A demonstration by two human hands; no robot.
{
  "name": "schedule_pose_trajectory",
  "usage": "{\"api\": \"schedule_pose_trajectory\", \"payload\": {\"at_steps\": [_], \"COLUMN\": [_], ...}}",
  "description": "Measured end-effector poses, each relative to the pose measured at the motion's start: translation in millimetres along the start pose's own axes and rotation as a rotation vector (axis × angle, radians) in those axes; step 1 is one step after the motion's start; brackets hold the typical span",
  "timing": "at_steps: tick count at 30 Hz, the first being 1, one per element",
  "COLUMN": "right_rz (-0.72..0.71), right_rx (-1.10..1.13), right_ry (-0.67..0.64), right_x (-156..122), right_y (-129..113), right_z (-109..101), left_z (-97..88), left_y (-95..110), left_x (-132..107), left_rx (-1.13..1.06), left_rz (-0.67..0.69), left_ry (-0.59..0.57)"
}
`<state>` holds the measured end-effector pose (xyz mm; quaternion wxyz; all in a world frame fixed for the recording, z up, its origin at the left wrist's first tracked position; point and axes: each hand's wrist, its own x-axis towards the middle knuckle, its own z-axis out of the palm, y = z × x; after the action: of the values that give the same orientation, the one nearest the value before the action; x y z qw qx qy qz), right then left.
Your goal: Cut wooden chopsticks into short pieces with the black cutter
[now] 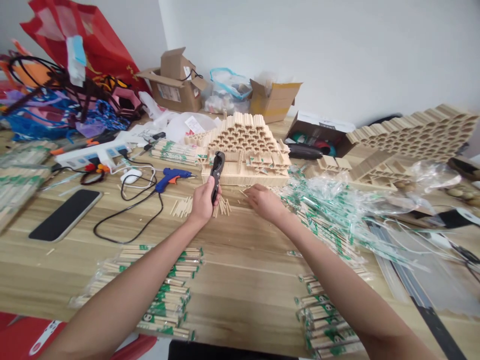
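My left hand [203, 202] is closed around a black plier-like cutter [217, 172], held upright with its curved head on top. My right hand [265, 202] is low over the table, fingers bent together at a short wooden stick [243, 192]; the grip is partly hidden. Cut stick pieces [182, 206] lie beside and beneath my left hand. Just beyond both hands stands a model [245, 179] built of wooden chopsticks, with a stepped honeycomb roof.
Wrapped chopsticks [176, 295] lie under my left forearm, others [326, 320] under my right. A blue glue gun [172, 177] with a looping cord and a phone [65, 214] are at left. Torn wrappers [330, 205] and another honeycomb chopstick piece [416, 132] are at right. Cardboard boxes [176, 95] stand behind.
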<state>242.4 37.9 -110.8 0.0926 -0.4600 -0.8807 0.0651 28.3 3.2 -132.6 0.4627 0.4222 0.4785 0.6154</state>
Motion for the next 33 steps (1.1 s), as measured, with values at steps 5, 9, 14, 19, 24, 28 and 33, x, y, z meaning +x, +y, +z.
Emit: {"api": "schedule_pose_trajectory", "payload": {"at_steps": [5,9,14,19,24,28,33], "right_rz": [-0.093,-0.074,0.230,0.140,-0.266,-0.339,-0.353], "right_rx": [0.098,0.017,-0.218,-0.134,0.131,0.031,-0.071], "right_ry": [-0.026,-0.042,0.049,0.057,-0.013,0.001,-0.015], "right_x": [5,5,-5,-14,-14,-9,-3], "right_y": [-10,-7,2,-19,-55,-66,-66], "right_z": [22,19,1,0,16,27,34], "left_z": [-0.1,-1.0,-1.1,0.2,0.2,-0.3,-1.1], "left_y": [1,1,1,1,3,4,2], "left_x": [0,0,1,0,-1,-1,1], "left_rx": [-0.008,-0.006,-0.007,0.003,0.017,0.021,0.041], "left_rz": [0.003,0.005,0.002,-0.002,-0.007,0.005,0.014], "left_ry": [-0.007,-0.007,0.002,0.003,0.007,0.005,0.001]}}
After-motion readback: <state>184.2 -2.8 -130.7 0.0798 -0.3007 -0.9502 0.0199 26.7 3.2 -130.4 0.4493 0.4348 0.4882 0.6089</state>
